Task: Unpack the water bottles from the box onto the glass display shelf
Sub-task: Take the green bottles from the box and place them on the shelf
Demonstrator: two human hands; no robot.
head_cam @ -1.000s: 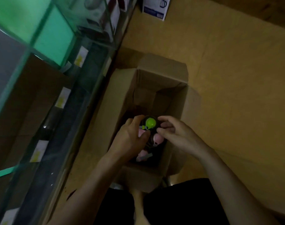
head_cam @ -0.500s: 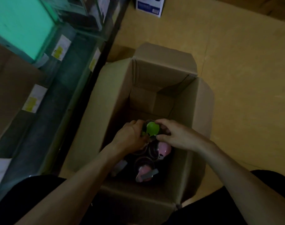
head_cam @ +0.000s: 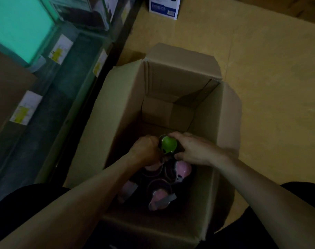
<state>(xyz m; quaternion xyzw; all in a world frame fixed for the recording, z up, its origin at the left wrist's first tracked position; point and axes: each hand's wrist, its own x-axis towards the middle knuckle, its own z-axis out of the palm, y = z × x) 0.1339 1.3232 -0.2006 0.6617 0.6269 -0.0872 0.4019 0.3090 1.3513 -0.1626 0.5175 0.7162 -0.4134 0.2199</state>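
An open cardboard box (head_cam: 120, 112) stands on the floor in front of me. Inside it a bottle with a green lid (head_cam: 169, 145) stands upright. My left hand (head_cam: 146, 150) grips its left side and my right hand (head_cam: 194, 150) grips its right side. Below them in the box are several bottles with pink lids, one (head_cam: 183, 168) beside my right wrist and another (head_cam: 160, 198) nearer me. The glass display shelf (head_cam: 50, 112) runs along the left, with white and yellow price tags (head_cam: 25, 107) on its edge.
A white and blue product box (head_cam: 164, 7) stands on the tan floor (head_cam: 270, 69) beyond the cardboard box. Boxed goods (head_cam: 85, 15) sit on the shelves at the upper left, and a green lit panel (head_cam: 18, 27) glows there. My dark-clothed knees flank the box.
The view has dropped closer over the box, so the box looks larger. Both hands stay closed around the green-lidded bottle, now slightly deeper in the box.
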